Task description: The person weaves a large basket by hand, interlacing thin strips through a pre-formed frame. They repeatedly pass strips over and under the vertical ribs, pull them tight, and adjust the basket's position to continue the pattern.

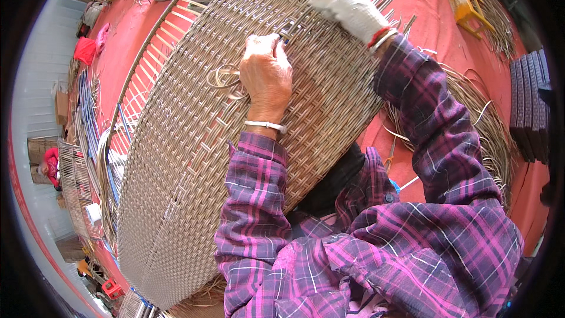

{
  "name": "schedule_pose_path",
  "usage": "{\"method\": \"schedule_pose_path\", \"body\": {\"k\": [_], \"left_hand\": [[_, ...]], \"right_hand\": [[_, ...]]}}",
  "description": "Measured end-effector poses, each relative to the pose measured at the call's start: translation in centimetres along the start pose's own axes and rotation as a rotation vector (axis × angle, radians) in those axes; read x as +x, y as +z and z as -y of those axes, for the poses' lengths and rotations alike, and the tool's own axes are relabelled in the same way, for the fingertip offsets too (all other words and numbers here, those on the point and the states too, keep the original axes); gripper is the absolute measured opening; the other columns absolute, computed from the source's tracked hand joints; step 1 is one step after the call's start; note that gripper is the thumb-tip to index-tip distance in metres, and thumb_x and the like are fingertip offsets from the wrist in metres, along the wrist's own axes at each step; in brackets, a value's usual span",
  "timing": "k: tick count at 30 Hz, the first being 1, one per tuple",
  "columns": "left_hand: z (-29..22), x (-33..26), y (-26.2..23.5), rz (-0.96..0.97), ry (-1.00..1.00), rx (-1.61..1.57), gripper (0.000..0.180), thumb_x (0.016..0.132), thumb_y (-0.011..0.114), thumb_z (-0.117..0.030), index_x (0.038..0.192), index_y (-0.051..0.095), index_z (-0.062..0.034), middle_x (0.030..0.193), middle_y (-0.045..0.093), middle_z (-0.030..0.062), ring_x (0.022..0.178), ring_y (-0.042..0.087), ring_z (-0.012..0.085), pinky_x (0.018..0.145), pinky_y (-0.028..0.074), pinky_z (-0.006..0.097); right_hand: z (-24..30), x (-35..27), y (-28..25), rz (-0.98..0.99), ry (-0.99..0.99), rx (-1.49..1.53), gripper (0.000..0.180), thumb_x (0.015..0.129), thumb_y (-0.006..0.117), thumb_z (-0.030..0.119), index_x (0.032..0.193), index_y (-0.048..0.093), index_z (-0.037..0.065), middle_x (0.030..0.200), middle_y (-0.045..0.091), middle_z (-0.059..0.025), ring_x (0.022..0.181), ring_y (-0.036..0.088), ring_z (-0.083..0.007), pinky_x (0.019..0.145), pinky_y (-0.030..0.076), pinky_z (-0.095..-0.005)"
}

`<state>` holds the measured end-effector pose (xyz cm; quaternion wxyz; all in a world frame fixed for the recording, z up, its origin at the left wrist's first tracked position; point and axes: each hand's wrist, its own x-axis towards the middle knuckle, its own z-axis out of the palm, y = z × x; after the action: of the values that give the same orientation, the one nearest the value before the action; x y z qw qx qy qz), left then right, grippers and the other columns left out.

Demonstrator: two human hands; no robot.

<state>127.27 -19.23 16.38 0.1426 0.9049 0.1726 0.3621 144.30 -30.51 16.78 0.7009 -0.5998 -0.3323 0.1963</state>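
Observation:
A large curved panel woven of brown-grey rattan-like strips (194, 135) lies across my lap and fills the middle of the view. My bare left hand (268, 70) is closed in a pinch on its upper part, with a loop of pale weaving strip (222, 78) coming out of the fist. Just beyond its fingertips a dark, shiny spot (288, 29) breaks the weave. My right hand (347, 9), in a white glove with a red cuff, rests at the panel's far right edge with curled fingers; what they grip is hidden. Loose strip ends (382, 3) stick out beside it.
A frame with bare slats (156, 53) adjoins the panel's left side. Bundles of strips (488, 123) lie on the red floor covering (424, 17) at right, near a yellow stool (469, 9) and a dark stack (529, 106). Another person in red (52, 165) sits far left.

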Motion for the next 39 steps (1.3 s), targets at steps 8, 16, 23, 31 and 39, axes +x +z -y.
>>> {"method": "schedule_pose_path", "body": {"k": [8,16,23,31,39], "left_hand": [[-2.5,4.8,3.9,0.118,-0.065,-0.545,0.014,0.088,0.068,-0.010,0.096,0.072,-0.0002,0.080,0.070,0.0121,0.071,0.067,0.0241,0.063,0.051,0.033],[-0.5,4.1,2.6,0.114,-0.192,-0.128,0.012,0.084,0.069,-0.014,0.081,0.073,-0.0028,0.066,0.068,0.0084,0.058,0.063,0.0174,0.056,0.048,0.033],[-0.5,5.1,4.4,0.194,-0.132,0.140,0.018,0.079,0.064,-0.023,0.076,0.071,-0.0062,0.071,0.067,0.0159,0.069,0.067,0.0360,0.064,0.052,0.044],[-0.1,4.9,5.8,0.276,-0.202,0.130,0.020,0.080,0.063,-0.026,0.081,0.071,-0.0071,0.081,0.069,0.0184,0.078,0.066,0.0400,0.068,0.052,0.049],[-0.2,4.5,6.8,0.122,-0.234,0.158,0.020,0.081,0.064,-0.023,0.080,0.071,-0.0040,0.081,0.069,0.0201,0.079,0.066,0.0411,0.070,0.052,0.050]], "right_hand": [[3.6,0.6,-2.4,0.063,-0.285,-0.033,0.012,0.088,0.066,0.008,0.099,0.063,0.005,0.078,0.065,-0.0012,0.064,0.059,-0.0079,0.056,0.048,-0.0223],[-0.6,0.7,-2.1,0.149,-0.491,-1.029,0.019,0.093,0.055,0.026,0.109,0.057,0.017,0.084,0.066,-0.0156,0.077,0.066,-0.0364,0.067,0.052,-0.0472],[0.6,1.8,-1.5,0.298,-0.481,-1.231,0.027,0.088,0.057,0.018,0.115,0.056,0.016,0.080,0.066,-0.0135,0.075,0.067,-0.0341,0.060,0.050,-0.0470],[0.6,4.0,0.0,0.540,-0.365,-1.447,0.075,0.080,0.059,0.017,0.150,0.035,0.019,0.081,0.070,-0.0126,0.072,0.070,-0.0313,0.062,0.053,-0.0412],[-0.1,6.1,-1.0,0.627,-0.189,-1.056,0.074,0.081,0.066,0.010,0.148,0.038,0.021,0.089,0.067,-0.0100,0.070,0.066,-0.0205,0.065,0.053,-0.0350]]}}
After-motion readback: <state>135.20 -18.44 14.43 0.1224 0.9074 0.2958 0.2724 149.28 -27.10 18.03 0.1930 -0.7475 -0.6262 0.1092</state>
